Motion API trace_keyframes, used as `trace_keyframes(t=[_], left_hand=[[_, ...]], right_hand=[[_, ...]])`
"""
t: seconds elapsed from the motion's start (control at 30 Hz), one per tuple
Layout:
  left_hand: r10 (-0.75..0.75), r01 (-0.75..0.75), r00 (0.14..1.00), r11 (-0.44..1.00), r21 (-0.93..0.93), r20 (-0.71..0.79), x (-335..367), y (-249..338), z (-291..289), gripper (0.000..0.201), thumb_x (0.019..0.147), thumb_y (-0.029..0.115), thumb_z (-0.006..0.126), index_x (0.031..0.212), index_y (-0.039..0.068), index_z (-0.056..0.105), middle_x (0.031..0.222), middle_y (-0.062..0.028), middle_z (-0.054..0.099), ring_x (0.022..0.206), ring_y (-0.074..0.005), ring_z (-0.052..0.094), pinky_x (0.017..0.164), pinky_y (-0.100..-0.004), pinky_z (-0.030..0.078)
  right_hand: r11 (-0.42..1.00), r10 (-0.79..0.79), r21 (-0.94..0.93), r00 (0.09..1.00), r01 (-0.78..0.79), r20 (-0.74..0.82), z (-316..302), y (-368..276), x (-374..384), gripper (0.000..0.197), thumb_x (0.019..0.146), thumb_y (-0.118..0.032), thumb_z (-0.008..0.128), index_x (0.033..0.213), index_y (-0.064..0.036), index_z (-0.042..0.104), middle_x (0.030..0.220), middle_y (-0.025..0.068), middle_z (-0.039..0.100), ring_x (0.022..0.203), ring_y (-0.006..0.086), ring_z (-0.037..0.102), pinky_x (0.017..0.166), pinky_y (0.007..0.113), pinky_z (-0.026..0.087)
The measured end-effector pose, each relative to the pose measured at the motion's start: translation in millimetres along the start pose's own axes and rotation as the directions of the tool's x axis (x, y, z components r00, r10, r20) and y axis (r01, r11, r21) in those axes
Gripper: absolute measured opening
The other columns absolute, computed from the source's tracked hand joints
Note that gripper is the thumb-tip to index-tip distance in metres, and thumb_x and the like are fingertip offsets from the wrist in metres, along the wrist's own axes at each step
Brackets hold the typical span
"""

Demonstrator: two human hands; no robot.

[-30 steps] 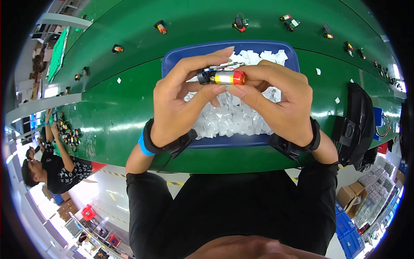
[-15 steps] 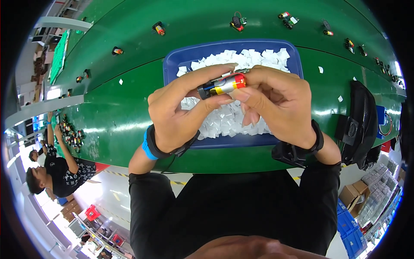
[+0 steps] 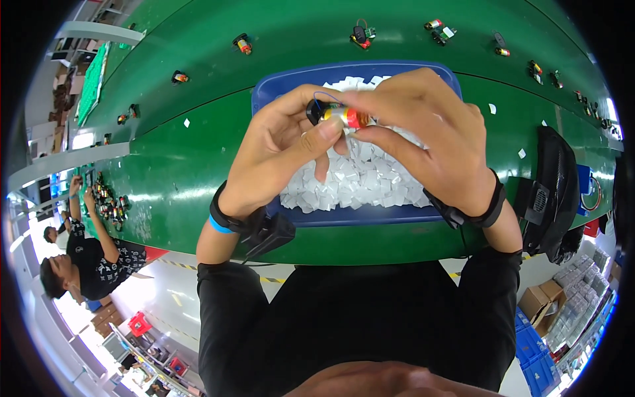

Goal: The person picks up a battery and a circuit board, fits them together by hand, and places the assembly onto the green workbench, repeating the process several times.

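Observation:
Above a blue tray point(image 3: 364, 217) of small white square pieces point(image 3: 357, 178), my left hand point(image 3: 268, 145) holds a small battery assembly point(image 3: 349, 118) between thumb and fingers. Its cylinder is red, yellow and silver, with a black round part point(image 3: 313, 111) at the left end and a thin blue wire looping over the top. At the red end my right hand point(image 3: 440, 126) is closed, thumb and forefinger pinching; its fingertips touch the assembly around the wire, though exactly what they grip is partly hidden. Each wrist wears a dark band.
Similar battery assemblies lie spaced along the far side of the green table point(image 3: 178, 159), one point(image 3: 362, 34) beyond the tray. A black bag point(image 3: 555, 188) rests at the right. Leftward, a person point(image 3: 89, 261) reaches toward a cluster of assemblies point(image 3: 109, 202).
My right hand has lifted and turned palm-down over the assembly. My left hand has opened its grip somewhat, thumb now across the cylinder. The blue wire now loops above it.

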State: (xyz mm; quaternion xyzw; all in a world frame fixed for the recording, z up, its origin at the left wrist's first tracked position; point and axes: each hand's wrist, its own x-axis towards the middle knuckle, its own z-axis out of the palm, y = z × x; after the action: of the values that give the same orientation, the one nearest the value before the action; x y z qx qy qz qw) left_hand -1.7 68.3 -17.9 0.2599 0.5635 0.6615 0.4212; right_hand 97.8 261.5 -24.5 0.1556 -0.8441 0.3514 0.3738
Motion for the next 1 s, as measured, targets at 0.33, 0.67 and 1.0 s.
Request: trace_keyframes(t=[0.33,0.67,1.0], left_hand=[[-0.04,0.037,0.999,0.995,0.089,0.028,-6,-1,2,0.025,0.098,0.02,0.066,0.113,-0.001,0.064,0.084,-0.0034,0.061,0.06,-0.0069,0.052,0.05,-0.0216,0.04],[0.008,0.062,0.996,0.681,0.73,-0.093,120,0,-81,0.043,0.089,0.048,0.072,0.099,0.006,0.073,0.079,-0.0011,0.062,0.069,-0.0084,0.054,0.062,-0.0261,0.045],[0.403,-0.265,0.855,-0.205,0.942,0.328,223,-57,-133,0.054,0.093,0.056,0.061,0.076,0.006,0.071,0.075,-0.0112,0.069,0.069,-0.0328,0.062,0.064,-0.0486,0.042]], right_hand=[[0.996,-0.088,-0.017,0.996,0.088,-0.012,3,0,-13,0.033,0.067,-0.007,0.086,0.098,-0.005,0.076,0.085,0.0061,0.066,0.064,0.0167,0.066,0.051,0.024,0.05],[0.919,0.24,-0.373,0.93,-0.126,0.277,9,21,-17,0.047,0.078,-0.018,0.08,0.119,-0.0063,0.063,0.097,0.0052,0.065,0.083,0.0219,0.068,0.064,0.031,0.054],[0.945,0.029,-0.304,0.898,0.118,0.439,-3,28,-30,0.028,0.08,-0.028,0.074,0.095,-0.0079,0.062,0.086,0.0039,0.061,0.089,0.0223,0.064,0.067,0.035,0.054]])
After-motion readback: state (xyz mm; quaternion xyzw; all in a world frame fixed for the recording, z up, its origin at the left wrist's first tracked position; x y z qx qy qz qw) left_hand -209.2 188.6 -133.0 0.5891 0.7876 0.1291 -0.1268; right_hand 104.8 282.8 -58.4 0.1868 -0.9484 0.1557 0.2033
